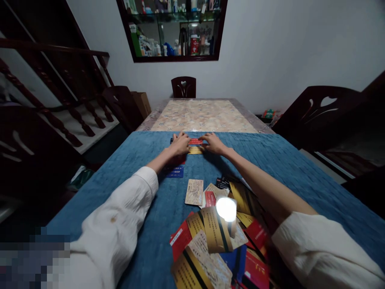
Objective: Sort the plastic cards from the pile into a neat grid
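Observation:
A red card (196, 141) lies low over the blue cloth between my two hands. My left hand (180, 144) has its fingertips at the card's left edge, and my right hand (213, 143) pinches its right end. Just below it, nearer me, is a gold card (196, 150). A dark card (171, 141) shows partly behind my left hand. Under my left wrist a blue card (175, 171) sits beside a mostly hidden red one. A beige card (194, 192) rests apart, close to a loose heap of mixed gold, red, blue and beige cards (216, 233).
The blue cloth (150, 224) covers the near part of a table with a patterned top (204, 114). Dark wooden chairs stand at the far end (183, 87), right (325, 108) and left (120, 104). A bright glare hides part of the heap.

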Motion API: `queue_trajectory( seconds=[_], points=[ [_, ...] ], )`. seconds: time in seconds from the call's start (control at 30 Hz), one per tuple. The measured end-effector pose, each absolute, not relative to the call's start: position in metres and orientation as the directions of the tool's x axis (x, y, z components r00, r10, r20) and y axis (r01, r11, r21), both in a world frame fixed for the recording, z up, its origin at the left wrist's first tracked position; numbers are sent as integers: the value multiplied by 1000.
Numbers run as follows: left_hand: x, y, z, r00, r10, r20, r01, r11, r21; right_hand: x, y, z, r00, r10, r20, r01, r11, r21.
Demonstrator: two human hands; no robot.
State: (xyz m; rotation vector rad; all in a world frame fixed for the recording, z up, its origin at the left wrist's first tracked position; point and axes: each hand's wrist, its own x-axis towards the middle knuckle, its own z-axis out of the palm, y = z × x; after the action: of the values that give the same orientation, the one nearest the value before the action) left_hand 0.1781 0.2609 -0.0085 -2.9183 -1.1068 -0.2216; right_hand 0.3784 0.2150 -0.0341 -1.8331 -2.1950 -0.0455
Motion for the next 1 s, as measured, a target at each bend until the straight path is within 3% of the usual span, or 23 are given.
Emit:
queue_trajectory(
  seconds=[0.3, 1.0],
  points=[
    [153, 203, 1, 775, 608, 172, 613, -789, 30, 362, 168, -28, -310, 923, 230, 907, 359, -219],
    [111, 71, -5, 782, 612, 118, 613, -790, 28, 300, 69, -2, -327, 945, -1, 945, 326, -37]
  ],
)
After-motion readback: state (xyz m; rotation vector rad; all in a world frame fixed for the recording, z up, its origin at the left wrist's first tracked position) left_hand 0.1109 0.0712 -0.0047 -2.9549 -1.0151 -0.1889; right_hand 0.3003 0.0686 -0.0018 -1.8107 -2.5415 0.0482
